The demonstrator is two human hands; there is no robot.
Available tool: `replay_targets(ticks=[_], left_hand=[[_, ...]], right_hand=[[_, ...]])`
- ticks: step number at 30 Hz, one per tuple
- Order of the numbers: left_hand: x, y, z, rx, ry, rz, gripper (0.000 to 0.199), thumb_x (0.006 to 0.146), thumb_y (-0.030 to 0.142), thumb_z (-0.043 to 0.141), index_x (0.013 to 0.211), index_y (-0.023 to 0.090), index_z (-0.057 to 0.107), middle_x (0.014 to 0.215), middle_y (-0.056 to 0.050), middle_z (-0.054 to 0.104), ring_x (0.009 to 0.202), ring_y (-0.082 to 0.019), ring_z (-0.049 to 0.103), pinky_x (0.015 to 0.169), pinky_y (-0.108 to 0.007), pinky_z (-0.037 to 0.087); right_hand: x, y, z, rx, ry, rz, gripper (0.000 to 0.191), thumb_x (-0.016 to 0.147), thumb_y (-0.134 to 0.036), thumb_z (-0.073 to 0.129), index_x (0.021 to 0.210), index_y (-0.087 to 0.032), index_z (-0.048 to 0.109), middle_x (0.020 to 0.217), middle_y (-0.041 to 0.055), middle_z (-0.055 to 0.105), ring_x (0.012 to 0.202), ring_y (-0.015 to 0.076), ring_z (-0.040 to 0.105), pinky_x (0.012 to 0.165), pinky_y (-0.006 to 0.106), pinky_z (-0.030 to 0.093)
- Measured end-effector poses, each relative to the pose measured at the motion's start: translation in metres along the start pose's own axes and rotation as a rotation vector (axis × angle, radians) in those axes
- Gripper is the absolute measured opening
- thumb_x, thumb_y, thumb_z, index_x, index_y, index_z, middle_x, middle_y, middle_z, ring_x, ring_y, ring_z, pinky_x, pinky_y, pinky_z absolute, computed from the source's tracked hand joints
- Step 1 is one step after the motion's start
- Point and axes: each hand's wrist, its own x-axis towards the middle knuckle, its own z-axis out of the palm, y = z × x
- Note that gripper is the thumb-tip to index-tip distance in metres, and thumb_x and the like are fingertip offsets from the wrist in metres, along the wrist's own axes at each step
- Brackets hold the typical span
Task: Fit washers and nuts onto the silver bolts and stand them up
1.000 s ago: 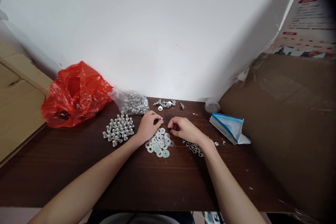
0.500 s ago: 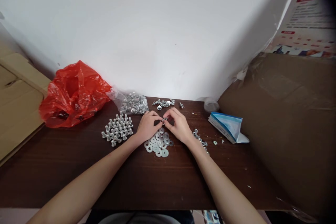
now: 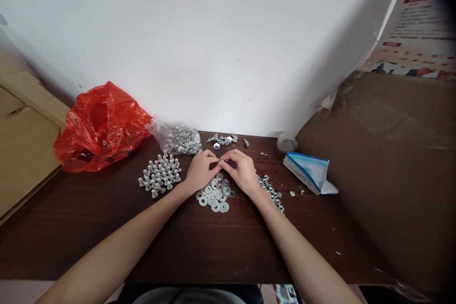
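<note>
Fingertips of my left hand and my right hand meet above the washers, both closed in a pinch. Between them is a small shiny metal fastener, mostly covered by the fingers, so its exact kind does not show. Just below lies a loose pile of flat washers. Left of my left hand, many bolts stand on their heads in a cluster. Metal nuts are scattered beside my right wrist, partly behind the forearm.
Bolts with washers fitted lie near the wall. A clear bag of metal fasteners and a red plastic bag sit at back left. Rightward are a clear round container, a blue-white packet and a large cardboard box.
My right hand has shifted slightly left, and its fingertips close in against those of my left hand. Less of the small fastener shows now. More nuts show beside the right wrist.
</note>
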Motion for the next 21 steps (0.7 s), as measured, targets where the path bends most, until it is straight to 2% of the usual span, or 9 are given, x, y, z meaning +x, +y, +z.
replay_targets(ticks=[6, 15, 18, 21], left_hand=[[0.0000, -0.0006, 0.0010, -0.004, 0.006, 0.005, 0.017, 0.083, 0.022, 0.057, 0.089, 0.020, 0.073, 0.092, -0.005, 0.064, 0.091, -0.020, 0.054, 0.086, -0.037, 0.045], [0.0003, -0.0005, 0.0016, 0.003, 0.012, 0.007, 0.018, 0.081, 0.019, 0.056, 0.089, 0.018, 0.072, 0.091, -0.006, 0.064, 0.090, -0.020, 0.054, 0.084, -0.036, 0.045], [0.0003, -0.0001, 0.0013, 0.002, 0.015, 0.003, 0.017, 0.081, 0.019, 0.056, 0.088, 0.018, 0.072, 0.091, -0.006, 0.064, 0.090, -0.020, 0.054, 0.084, -0.036, 0.045], [0.0004, 0.0003, 0.0011, 0.008, 0.020, 0.007, 0.016, 0.080, 0.018, 0.056, 0.085, 0.018, 0.072, 0.091, -0.006, 0.064, 0.089, -0.020, 0.054, 0.084, -0.036, 0.045]], right_hand=[[-0.0003, -0.0010, -0.0017, -0.017, -0.037, 0.014, 0.009, 0.082, -0.019, 0.062, 0.086, -0.020, 0.070, 0.081, 0.0037, 0.066, 0.071, 0.0169, 0.061, 0.064, 0.029, 0.048], [-0.0010, -0.0022, 0.0012, -0.058, -0.030, -0.024, 0.013, 0.083, -0.017, 0.057, 0.090, -0.019, 0.068, 0.089, 0.0058, 0.066, 0.076, 0.0181, 0.063, 0.072, 0.032, 0.050], [-0.0002, -0.0032, 0.0017, -0.070, -0.021, -0.002, 0.009, 0.082, -0.016, 0.058, 0.087, -0.018, 0.065, 0.084, 0.0047, 0.066, 0.072, 0.0182, 0.062, 0.070, 0.032, 0.050], [0.0003, -0.0038, 0.0014, -0.078, -0.026, -0.023, 0.008, 0.081, -0.014, 0.057, 0.083, -0.019, 0.062, 0.084, 0.0045, 0.066, 0.079, 0.0197, 0.062, 0.074, 0.032, 0.049]])
